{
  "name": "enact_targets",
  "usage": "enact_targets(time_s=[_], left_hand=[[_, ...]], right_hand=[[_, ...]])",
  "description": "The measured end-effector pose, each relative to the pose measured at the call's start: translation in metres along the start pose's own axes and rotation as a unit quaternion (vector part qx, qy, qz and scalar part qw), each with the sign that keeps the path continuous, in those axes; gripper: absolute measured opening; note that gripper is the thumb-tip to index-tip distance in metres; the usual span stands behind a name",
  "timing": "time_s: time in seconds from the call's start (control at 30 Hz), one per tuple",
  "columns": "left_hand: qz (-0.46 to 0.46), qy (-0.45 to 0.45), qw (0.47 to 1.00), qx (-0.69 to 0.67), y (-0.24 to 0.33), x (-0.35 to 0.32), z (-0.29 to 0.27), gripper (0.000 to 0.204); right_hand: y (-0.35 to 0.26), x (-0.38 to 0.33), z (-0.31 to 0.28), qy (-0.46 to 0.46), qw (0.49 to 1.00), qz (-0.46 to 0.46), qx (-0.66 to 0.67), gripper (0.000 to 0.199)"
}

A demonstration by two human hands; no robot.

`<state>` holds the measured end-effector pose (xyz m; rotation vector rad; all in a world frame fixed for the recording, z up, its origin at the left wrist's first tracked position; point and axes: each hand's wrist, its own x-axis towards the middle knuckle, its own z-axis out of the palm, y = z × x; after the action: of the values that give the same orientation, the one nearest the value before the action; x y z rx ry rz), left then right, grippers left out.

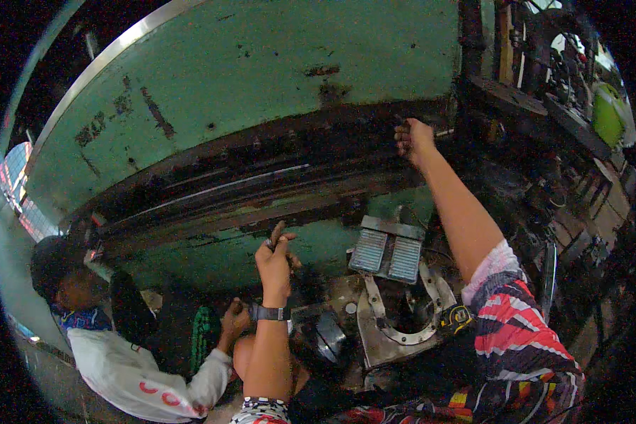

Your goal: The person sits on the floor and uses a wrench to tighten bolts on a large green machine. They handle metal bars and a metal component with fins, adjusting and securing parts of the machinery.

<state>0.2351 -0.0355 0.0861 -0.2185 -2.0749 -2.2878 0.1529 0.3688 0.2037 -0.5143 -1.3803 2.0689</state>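
Note:
My right hand (415,138) reaches far forward to the dark lower edge of a large green machine panel (261,78). Its fingers are curled closed; whatever they grip, if anything, is hidden. Nearer to me, my left hand (275,261) hovers in front of the machine's lower green face, index finger stretched out and the other fingers loosely bent. Nothing shows in it. A dark wristwatch (270,312) is on that wrist. Between my arms sits a grey double foot pedal (387,249) with ribbed treads, behind a U-shaped metal plate (374,332) with holes.
A co-worker in a white long-sleeved top (134,367) crouches at left, a hand (235,318) close beside my left forearm. A yellow-and-black tape measure (457,319) lies by the metal plate. Dark metal parts crowd the right, with a green container (608,116) beyond.

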Motion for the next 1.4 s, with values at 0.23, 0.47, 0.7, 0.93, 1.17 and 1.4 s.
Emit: enact_targets(time_s=[0.23, 0.47, 0.7, 0.93, 1.17, 1.4], left_hand=[[0.009, 0.008, 1.000, -0.019, -0.012, -0.003, -0.007, 0.038], [0.057, -0.030, 0.998, 0.006, -0.016, 0.010, 0.004, 0.039], [-0.022, -0.011, 0.998, -0.054, -0.004, 0.001, 0.000, 0.039], [-0.009, -0.013, 1.000, -0.022, 0.003, 0.006, -0.002, 0.038], [-0.003, -0.021, 1.000, -0.011, 0.002, 0.009, 0.004, 0.038], [-0.001, -0.018, 1.000, -0.016, 0.000, 0.005, -0.002, 0.038]], right_hand=[[-0.004, -0.043, -0.002, 0.090, 0.659, -0.386, -0.639, 0.046], [-0.007, 0.006, 0.003, 0.069, 0.902, -0.185, -0.385, 0.042], [-0.004, -0.036, 0.016, 0.179, 0.786, -0.334, -0.488, 0.040], [-0.022, -0.032, 0.011, 0.097, 0.672, -0.318, -0.662, 0.047], [-0.023, -0.025, -0.001, 0.086, 0.837, -0.215, -0.496, 0.053], [0.000, -0.019, 0.010, 0.140, 0.758, -0.284, -0.570, 0.049]])
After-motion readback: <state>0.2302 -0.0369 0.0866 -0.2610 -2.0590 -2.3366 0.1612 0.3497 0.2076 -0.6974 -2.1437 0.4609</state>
